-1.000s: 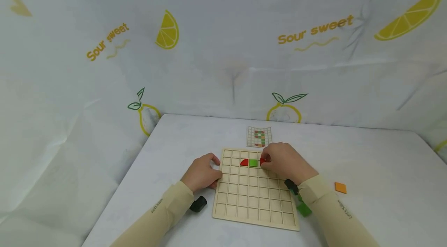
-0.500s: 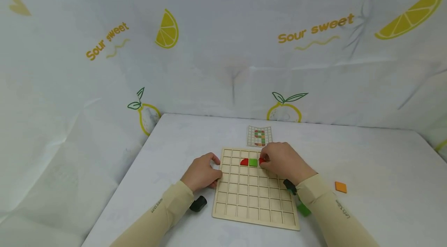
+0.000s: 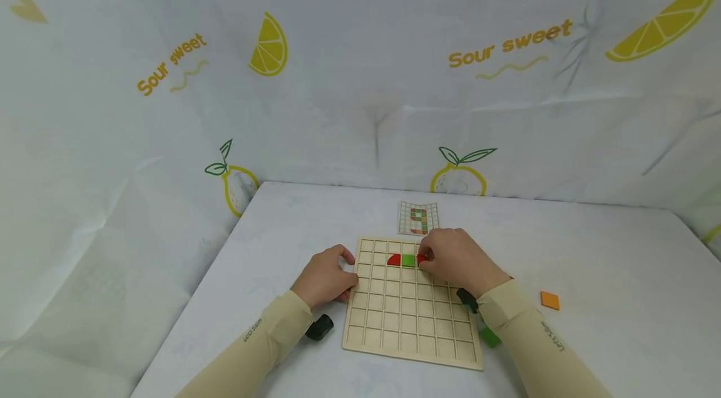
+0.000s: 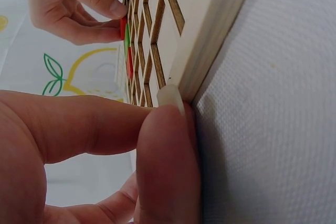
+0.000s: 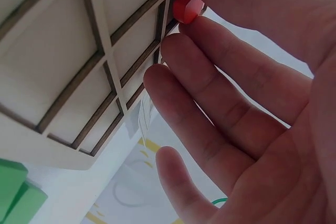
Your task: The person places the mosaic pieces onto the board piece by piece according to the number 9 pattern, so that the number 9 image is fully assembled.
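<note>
A pale wooden grid board (image 3: 400, 307) lies on the white table. My left hand (image 3: 323, 276) holds its left edge, and in the left wrist view the thumb (image 4: 168, 156) is against the rim. At the board's upper part, my right hand (image 3: 459, 260) pinches a small red tile (image 5: 186, 6) between thumb and index finger; its shape is mostly hidden. The red tile sits at or just over a grid square, right of a green square tile (image 3: 408, 260). Left of the green one is a red tile with a rounded corner (image 3: 394, 260).
Behind the board lies a pattern card (image 3: 418, 218) with a coloured figure on a grid. Green pieces (image 3: 490, 336) lie by the right forearm, partly hidden. An orange square tile (image 3: 549, 300) is farther right. A lemon-print cloth (image 3: 360, 72) hangs behind the table.
The red tile in the right hand has shifted very slightly left, closer to the green tile. The left hand stays at the board's edge.
</note>
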`<state>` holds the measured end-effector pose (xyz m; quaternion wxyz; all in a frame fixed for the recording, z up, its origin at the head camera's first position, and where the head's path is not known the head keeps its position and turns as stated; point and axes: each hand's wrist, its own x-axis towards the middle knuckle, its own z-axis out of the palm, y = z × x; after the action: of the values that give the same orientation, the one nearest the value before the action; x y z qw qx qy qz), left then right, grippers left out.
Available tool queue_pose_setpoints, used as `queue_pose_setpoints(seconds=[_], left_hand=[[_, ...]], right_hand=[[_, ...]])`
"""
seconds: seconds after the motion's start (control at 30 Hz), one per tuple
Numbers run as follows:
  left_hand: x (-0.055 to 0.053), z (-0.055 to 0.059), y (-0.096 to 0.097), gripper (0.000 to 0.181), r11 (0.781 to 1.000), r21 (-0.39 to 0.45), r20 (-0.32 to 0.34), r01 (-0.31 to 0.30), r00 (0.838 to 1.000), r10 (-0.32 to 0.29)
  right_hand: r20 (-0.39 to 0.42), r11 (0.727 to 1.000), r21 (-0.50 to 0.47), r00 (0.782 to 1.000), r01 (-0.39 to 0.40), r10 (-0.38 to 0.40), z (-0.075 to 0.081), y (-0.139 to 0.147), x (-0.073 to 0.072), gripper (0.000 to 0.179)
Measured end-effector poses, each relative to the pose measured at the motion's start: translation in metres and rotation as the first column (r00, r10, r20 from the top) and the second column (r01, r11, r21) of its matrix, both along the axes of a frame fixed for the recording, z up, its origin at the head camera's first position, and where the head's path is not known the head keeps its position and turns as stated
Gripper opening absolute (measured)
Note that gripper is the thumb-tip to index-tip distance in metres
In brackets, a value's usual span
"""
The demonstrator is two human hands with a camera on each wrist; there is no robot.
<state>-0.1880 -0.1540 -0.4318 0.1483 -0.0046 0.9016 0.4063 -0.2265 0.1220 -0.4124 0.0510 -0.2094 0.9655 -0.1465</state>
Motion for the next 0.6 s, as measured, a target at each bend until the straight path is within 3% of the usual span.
queue_pose_setpoints(seconds=[0.6], left_hand=[[-0.0015, -0.0005, -0.0002, 0.033, 1.0, -0.004, 0.0, -0.002, 1.0, 0.002]], right_hand=[[-0.007, 1.0, 0.014, 1.0, 0.003, -0.003, -0.0002, 0.0004, -0.0004, 0.005]])
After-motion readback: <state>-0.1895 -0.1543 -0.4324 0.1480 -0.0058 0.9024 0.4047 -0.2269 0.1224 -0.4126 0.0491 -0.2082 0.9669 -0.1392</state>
